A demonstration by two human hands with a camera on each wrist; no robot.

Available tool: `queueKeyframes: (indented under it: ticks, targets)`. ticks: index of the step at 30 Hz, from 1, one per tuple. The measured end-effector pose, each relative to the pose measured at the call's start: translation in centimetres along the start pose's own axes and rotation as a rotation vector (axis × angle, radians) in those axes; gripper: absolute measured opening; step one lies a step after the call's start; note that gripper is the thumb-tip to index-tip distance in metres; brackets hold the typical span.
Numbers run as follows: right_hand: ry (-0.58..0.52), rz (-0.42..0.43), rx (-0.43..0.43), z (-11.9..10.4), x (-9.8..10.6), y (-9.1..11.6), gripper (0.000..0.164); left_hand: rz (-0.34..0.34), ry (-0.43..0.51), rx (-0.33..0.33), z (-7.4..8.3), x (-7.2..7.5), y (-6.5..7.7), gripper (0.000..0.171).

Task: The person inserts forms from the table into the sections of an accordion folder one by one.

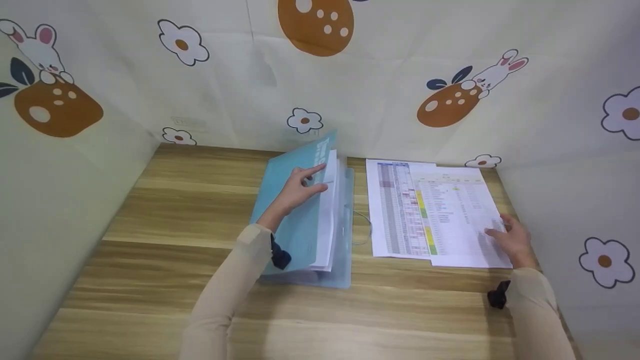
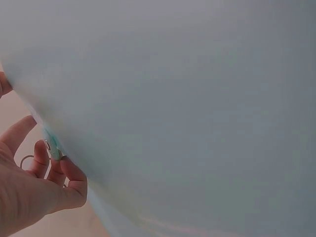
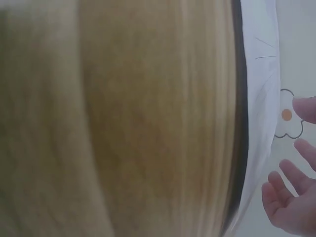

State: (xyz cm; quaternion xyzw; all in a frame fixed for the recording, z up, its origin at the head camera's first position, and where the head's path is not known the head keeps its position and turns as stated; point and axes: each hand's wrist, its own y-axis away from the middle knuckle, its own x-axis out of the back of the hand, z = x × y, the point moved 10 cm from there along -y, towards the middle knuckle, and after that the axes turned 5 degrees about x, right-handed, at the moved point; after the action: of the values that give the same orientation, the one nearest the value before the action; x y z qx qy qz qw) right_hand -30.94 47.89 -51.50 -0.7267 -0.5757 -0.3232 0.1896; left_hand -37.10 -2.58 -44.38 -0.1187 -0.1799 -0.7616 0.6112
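Observation:
A light blue folder (image 1: 285, 200) lies on the wooden table with its front cover partly lifted. White papers (image 1: 326, 240) show between its covers. My left hand (image 1: 301, 190) holds the raised cover at its free edge, thumb and index finger reaching toward the papers. From the left wrist, the cover (image 2: 187, 113) fills most of the view, and the curled fingers (image 2: 74, 185) meet its edge beside a small aqua fastener (image 2: 53, 145). On the right, my right hand (image 1: 515, 241) is at the edge of a printed sheet (image 1: 465, 225), its fingers loosely spread.
Another printed sheet (image 1: 392, 220) with coloured cells lies partly under the right one. A thin cord loop (image 1: 369, 227) extends from the folder's right side. Patterned cloth (image 1: 240, 85) closes off the back and both sides of the table (image 1: 165, 215).

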Motion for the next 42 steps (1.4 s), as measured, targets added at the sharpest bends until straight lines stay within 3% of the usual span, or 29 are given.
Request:
queueKeyframes:
  ticks: [5, 15, 22, 35, 42]
  targets:
    - [0.079, 0.007, -0.034, 0.4, 0.3, 0.4, 0.074, 0.001, -0.003, 0.012, -0.1, 0.0, 0.0, 0.053]
    - [0.135, -0.022, -0.066, 1.8, 0.3, 0.2, 0.085, -0.001, -0.010, -0.021, 0.3, -0.1, 0.1, 0.052]
    - [0.148, -0.067, -0.079, 2.2, -0.1, -0.1, 0.087, 0.003, -0.014, 0.000, 0.1, -0.2, -0.1, 0.053]
    - [0.108, -0.091, -0.016, 1.3, -0.4, -0.2, 0.091, 0.002, -0.018, 0.023, -0.1, -0.1, -0.1, 0.052]
    - [0.130, -0.110, 0.101, 0.5, -0.6, -0.2, 0.080, 0.001, -0.010, 0.003, 0.0, -0.1, 0.0, 0.053]
